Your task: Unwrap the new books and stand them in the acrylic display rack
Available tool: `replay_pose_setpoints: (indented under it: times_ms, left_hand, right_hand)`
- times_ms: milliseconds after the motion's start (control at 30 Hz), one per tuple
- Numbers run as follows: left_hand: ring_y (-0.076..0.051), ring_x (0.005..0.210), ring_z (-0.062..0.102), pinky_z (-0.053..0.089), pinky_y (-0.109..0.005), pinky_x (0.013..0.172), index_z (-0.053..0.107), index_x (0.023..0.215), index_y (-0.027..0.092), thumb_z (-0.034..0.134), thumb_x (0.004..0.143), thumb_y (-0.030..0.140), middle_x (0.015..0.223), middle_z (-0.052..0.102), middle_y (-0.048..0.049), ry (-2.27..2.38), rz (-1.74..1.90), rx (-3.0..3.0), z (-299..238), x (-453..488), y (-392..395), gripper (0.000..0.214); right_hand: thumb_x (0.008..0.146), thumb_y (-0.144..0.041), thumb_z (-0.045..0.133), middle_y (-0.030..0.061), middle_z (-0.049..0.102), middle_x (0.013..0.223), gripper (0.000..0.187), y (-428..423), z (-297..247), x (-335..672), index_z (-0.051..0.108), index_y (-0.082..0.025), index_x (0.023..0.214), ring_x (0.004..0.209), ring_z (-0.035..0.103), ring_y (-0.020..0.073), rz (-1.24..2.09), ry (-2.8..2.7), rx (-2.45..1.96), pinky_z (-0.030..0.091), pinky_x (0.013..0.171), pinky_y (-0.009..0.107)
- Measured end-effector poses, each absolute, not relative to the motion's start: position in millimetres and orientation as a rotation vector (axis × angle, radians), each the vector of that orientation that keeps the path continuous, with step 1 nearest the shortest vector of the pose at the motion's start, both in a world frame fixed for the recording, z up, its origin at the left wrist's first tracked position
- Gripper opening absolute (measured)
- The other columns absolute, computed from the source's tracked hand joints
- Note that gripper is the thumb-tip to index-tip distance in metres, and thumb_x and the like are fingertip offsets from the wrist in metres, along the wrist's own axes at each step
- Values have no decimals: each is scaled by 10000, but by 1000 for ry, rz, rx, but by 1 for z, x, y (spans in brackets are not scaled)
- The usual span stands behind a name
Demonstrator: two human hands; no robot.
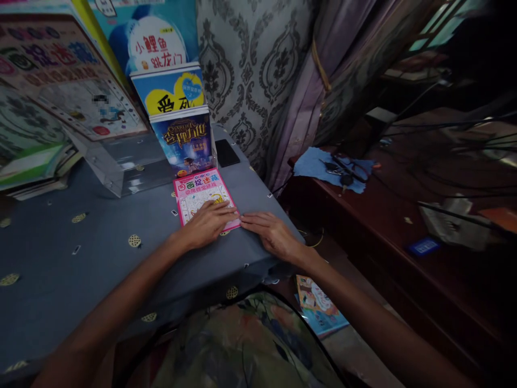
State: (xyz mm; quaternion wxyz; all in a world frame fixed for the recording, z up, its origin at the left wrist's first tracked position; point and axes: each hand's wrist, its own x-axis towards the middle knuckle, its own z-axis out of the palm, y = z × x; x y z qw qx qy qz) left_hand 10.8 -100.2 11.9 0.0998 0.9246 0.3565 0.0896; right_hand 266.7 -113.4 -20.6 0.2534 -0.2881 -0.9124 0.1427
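Closed pink book (pixel 200 189) near the right edge of the table (pixel 100 231), left hand (pixel 205 223) flat atop, right hand (pixel 271 233) cornerwise (fingers together, grip unclear); dark-blue book (pixel 186 150) already upright.

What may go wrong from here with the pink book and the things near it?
The left hand lies on the pink book; a forward push might jolt the dark blue book standing just behind. The black flat object lies near the edge of the table, so a knock could perhaps send it off.
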Motion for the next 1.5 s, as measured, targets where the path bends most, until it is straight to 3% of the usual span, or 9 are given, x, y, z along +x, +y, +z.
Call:
replay_pose_setpoints:
  times_ms: [400,633,833,1133,1400,1500]
  left_hand:
    - [-258,1475,382,310,-542,1192,443,1492,248,376,968,120,1558,469,-81,1433,188,2748,6,34,-167,544]
    - [-261,1445,432,344,-511,1188,498,1439,190,394,1025,269,1517,512,-133,1789,373,2601,-5,30,-214,434]
    - [-265,1390,500,425,-496,1131,540,1395,190,399,1021,287,1479,554,-131,1977,490,2557,-15,-6,-238,410]
    - [-278,1370,515,431,-494,1118,546,1396,176,408,1011,265,1469,565,-129,1968,503,2465,-11,-23,-248,419]
    - [-269,1312,535,448,-462,1085,650,1158,210,434,999,246,1266,683,-96,1853,543,2448,10,-24,-221,271]
    - [-253,1159,610,488,-420,1003,643,1071,198,404,1009,234,1149,698,-99,1818,498,2446,21,-18,-205,249]
  right_hand:
    - [799,19,441,107,716,1267,548,-115,-17,264,717,-222,1207,1186,662,254,251,-2502,-727,528,983,501]
    - [786,24,474,97,735,1232,522,-115,-20,262,749,-227,1152,1162,682,252,242,-2470,-772,532,1006,499]
    - [758,34,461,82,739,1227,552,-115,-17,261,750,-219,1154,1148,690,242,232,-2459,-739,537,1024,481]
    - [814,0,446,93,732,1238,506,-118,-18,262,745,-209,1165,1157,681,248,278,-2440,-739,540,1014,474]
    - [851,-33,511,95,746,1193,411,-119,-6,228,730,-217,1146,1210,628,271,237,-2504,-742,459,1044,534]
    - [890,-62,533,119,714,1257,386,-116,-1,204,688,-187,1220,1251,598,269,234,-2586,-679,433,1074,512]
